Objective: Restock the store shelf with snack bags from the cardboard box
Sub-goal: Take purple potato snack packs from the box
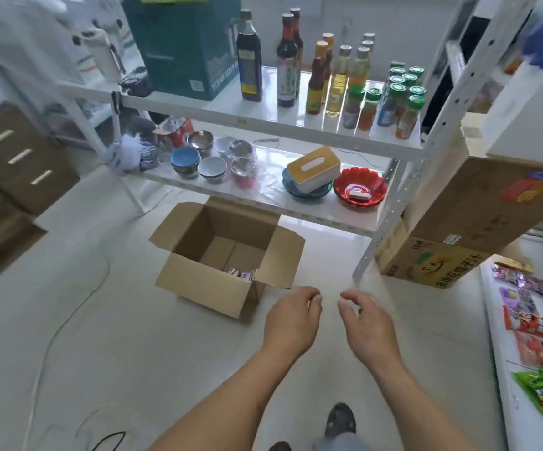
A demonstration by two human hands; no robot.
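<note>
Step looks like the reach back for more stock: both hands empty, w/ left hand [291, 315] and right hand [366, 320] side by side, fingers loosely curled, palms down. Cardboard box [218, 255] sits on the floor just ahead-left of them, flaps open, few snack bags [242, 274] in its near corner. Next I'd lean fwd, dip in, pinch one, swing right to the store shelf [499, 353].

Upper tier: teal carton [185, 43], sauce & oil bottles [322, 73]. Lower tier: bowls [213, 157], tissue box [314, 169] on blue dish, red plate [359, 187]. Cable [68, 320] on floor.
</note>
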